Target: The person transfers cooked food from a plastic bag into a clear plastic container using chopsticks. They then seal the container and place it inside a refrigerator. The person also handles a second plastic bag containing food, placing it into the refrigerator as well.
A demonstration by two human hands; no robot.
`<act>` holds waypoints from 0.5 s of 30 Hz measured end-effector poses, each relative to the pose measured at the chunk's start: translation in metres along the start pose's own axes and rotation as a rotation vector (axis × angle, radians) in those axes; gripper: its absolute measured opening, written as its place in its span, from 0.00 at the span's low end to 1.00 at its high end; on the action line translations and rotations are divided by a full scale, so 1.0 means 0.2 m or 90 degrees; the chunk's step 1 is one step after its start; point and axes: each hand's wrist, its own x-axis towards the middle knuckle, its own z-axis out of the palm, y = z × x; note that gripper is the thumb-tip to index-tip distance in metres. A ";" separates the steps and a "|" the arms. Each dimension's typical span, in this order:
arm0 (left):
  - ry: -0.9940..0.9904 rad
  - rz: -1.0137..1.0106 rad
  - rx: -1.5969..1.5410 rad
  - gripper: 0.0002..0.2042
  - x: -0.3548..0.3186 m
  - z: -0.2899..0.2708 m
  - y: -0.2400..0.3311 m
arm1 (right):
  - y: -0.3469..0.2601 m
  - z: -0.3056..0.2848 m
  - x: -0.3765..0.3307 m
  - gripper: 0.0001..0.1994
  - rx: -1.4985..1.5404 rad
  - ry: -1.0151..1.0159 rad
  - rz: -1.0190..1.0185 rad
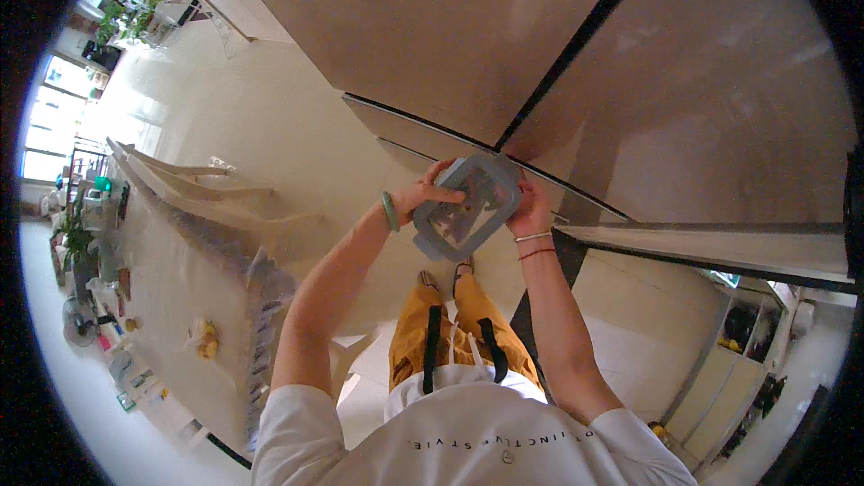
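Both my hands hold a food container [470,212] with a clear lid, a grey rim and grey clip tabs, out in front of my body. My left hand [428,197], with a green bangle at its wrist, grips the left side, its thumb lying over the lid. On the opposite side, my right hand [533,205] is wrapped round the edge, and its fingers are partly hidden. Something dark and blurred shows through the lid; I cannot make out what it is.
Just ahead stand large, smooth doors [432,27] divided by a dark gap. To the left is a table with a clear cover [171,279] and a small yellow item [207,339]. Shelves [720,369] stand at the lower right, a white cabinet [238,0] at the upper left.
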 end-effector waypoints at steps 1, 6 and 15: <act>-0.024 -0.008 -0.002 0.43 0.04 -0.02 0.02 | -0.01 0.00 0.00 0.17 -0.004 0.007 -0.003; -0.101 -0.020 0.031 0.46 0.20 -0.14 0.05 | -0.01 0.01 0.02 0.19 0.020 0.002 -0.017; -0.193 -0.102 0.075 0.45 0.34 -0.24 0.19 | 0.03 0.10 0.07 0.17 0.095 -0.048 -0.132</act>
